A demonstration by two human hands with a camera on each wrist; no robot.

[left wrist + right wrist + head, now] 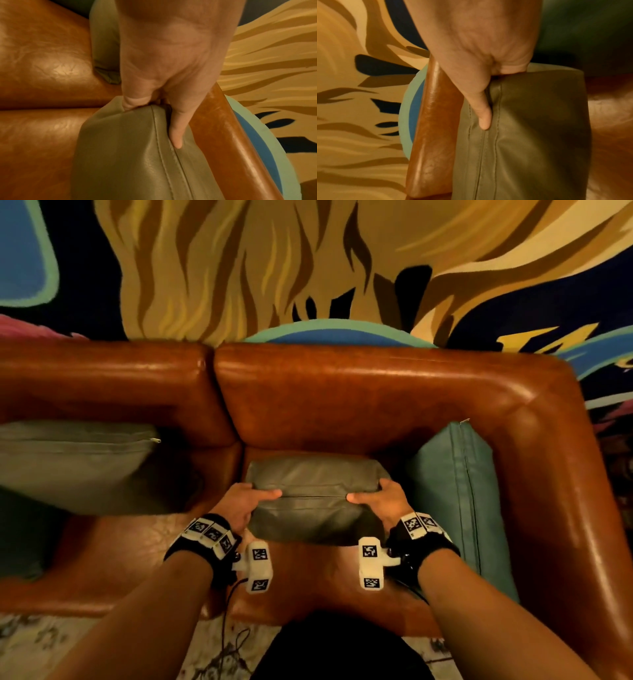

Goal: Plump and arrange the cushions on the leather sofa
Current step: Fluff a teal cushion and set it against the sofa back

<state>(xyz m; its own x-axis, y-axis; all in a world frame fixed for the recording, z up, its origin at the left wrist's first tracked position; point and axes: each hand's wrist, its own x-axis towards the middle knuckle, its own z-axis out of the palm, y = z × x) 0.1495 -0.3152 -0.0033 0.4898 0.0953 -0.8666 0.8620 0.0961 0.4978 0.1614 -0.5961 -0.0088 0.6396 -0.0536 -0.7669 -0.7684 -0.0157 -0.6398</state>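
Observation:
A grey-green leather cushion (313,501) stands on edge on the right seat of the brown leather sofa (376,392), its seamed top edge upward. My left hand (246,503) grips its left end, thumb laid along the seam and fingers curled round the corner (135,104). My right hand (378,501) grips the right end the same way, thumb (483,117) along the seam. A teal cushion (455,494) leans against the right armrest. A larger grey cushion (75,463) with a zip rests on the left seat.
The sofa's backrest (342,371) runs across the view behind the cushion, and the armrest (561,474) closes off the right side. Behind the sofa is a bright painted wall (274,268). A patterned rug (34,642) lies before the sofa.

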